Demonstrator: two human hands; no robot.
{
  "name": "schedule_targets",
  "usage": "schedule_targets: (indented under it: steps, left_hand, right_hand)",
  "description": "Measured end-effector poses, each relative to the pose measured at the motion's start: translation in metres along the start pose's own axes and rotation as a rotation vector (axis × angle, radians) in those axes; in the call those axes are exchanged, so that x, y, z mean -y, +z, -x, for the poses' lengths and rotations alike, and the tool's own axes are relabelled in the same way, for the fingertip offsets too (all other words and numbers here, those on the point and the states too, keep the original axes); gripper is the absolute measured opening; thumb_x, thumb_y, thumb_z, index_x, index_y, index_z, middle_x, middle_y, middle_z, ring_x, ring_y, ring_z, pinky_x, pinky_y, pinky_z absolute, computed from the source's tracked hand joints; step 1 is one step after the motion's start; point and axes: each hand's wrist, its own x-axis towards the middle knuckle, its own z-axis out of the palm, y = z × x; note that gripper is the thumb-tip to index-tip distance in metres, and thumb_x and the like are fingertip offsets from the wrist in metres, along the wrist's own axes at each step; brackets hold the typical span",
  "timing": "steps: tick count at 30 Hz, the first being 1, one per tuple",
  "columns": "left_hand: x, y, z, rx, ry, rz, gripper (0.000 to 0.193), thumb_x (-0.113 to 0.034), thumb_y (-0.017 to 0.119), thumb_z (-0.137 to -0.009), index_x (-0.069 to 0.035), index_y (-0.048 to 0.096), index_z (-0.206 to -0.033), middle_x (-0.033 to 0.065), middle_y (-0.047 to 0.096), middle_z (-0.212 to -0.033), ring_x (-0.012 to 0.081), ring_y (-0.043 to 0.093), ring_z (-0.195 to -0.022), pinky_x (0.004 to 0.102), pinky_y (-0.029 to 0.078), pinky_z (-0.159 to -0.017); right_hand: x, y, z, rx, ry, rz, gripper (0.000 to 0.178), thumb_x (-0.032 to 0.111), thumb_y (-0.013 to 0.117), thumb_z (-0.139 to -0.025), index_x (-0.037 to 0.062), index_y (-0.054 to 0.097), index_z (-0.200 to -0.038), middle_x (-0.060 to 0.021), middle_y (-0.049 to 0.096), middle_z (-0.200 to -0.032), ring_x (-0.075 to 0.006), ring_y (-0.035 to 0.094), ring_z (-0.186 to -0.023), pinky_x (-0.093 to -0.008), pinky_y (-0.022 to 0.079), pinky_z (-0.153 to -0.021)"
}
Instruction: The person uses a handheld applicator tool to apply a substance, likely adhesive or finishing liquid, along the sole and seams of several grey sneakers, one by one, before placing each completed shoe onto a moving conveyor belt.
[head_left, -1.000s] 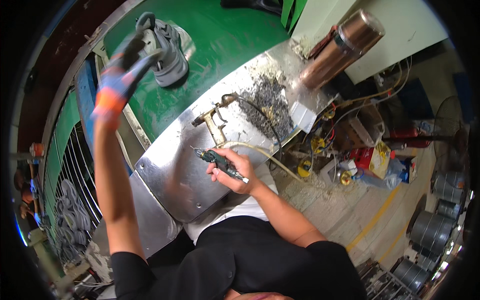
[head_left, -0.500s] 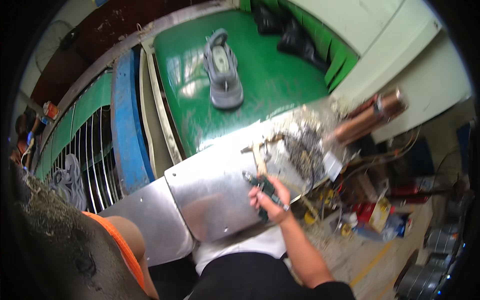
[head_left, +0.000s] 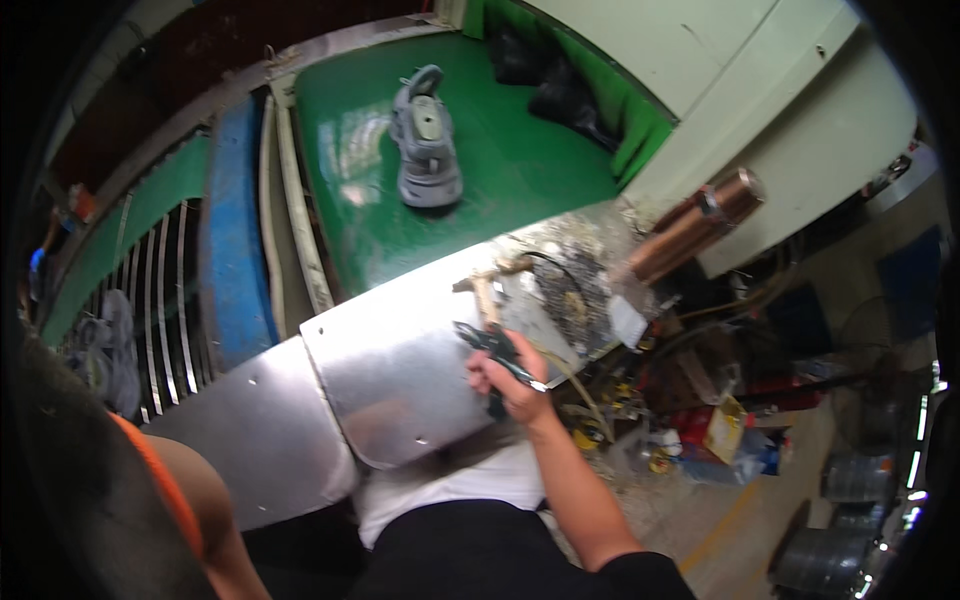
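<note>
My right hand (head_left: 512,375) is closed around a pair of pliers (head_left: 480,342) with dark green grips, held over the bare metal plate (head_left: 385,385). The jaws point away to the left, near the wooden handle of a hammer (head_left: 487,295) lying on the ledge. Very close at the left edge, a dark, dirty glove (head_left: 70,480) with an orange cuff covers my left hand; blur and the frame's edge hide its fingers. Beyond the plate, a grey shoe (head_left: 428,140) rests on the green belt (head_left: 520,140).
Another grey shoe (head_left: 115,350) is on a wire-bar conveyor (head_left: 165,300) at the left, beside a blue beam (head_left: 238,240). A copper-coloured cylinder (head_left: 690,235) juts out at the right above dark debris (head_left: 575,290). Cluttered packages (head_left: 715,440) lie below; black bags (head_left: 560,90) sit at the back.
The whole view has shifted, so the scene sits further left. My right hand still grips the pliers, which lie at nearly the same place by the hammer. The gloved left hand is more blurred.
</note>
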Motion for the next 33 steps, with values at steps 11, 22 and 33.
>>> schedule_targets:
  steps: [11, 22, 33]
  left_hand:
    - [0.072, 0.024, 0.037, -0.313, -0.426, -0.063, 0.058, -0.011, 0.071, -0.080, 0.002, 0.051, -0.132, 0.0197, 0.057, -0.130, 0.0328, 0.051, -0.126, 0.0403, 0.039, -0.105]
    - [0.084, 0.125, 0.137, -0.183, -0.678, -0.097, 0.043, -0.010, 0.068, -0.082, -0.002, 0.059, -0.124, 0.0146, 0.063, -0.119, 0.0338, 0.055, -0.116, 0.0431, 0.038, -0.106]
    - [0.073, 0.124, 0.126, -0.131, -0.722, -0.192, 0.038, -0.008, 0.065, -0.085, 0.000, 0.060, -0.121, 0.0167, 0.061, -0.122, 0.0339, 0.055, -0.116, 0.0419, 0.041, -0.102]
  right_hand:
    - [0.061, 0.002, 0.018, 0.015, -0.820, 0.820, 0.048, 0.002, 0.071, -0.070, -0.0007, 0.063, -0.118, -0.0137, 0.069, -0.084, -0.0256, 0.067, -0.067, -0.0313, 0.055, -0.065]
    - [0.113, -0.128, -0.091, -0.108, -0.386, 1.532, 0.070, -0.012, 0.054, -0.073, 0.0120, 0.047, -0.139, -0.0155, 0.057, -0.119, -0.0326, 0.052, -0.114, -0.0378, 0.042, -0.100]
    - [0.088, -0.109, -0.005, -0.299, -0.617, 1.001, 0.040, -0.004, 0.057, -0.080, 0.0023, 0.061, -0.119, -0.0164, 0.062, -0.118, -0.0309, 0.060, -0.110, -0.0359, 0.047, -0.097]
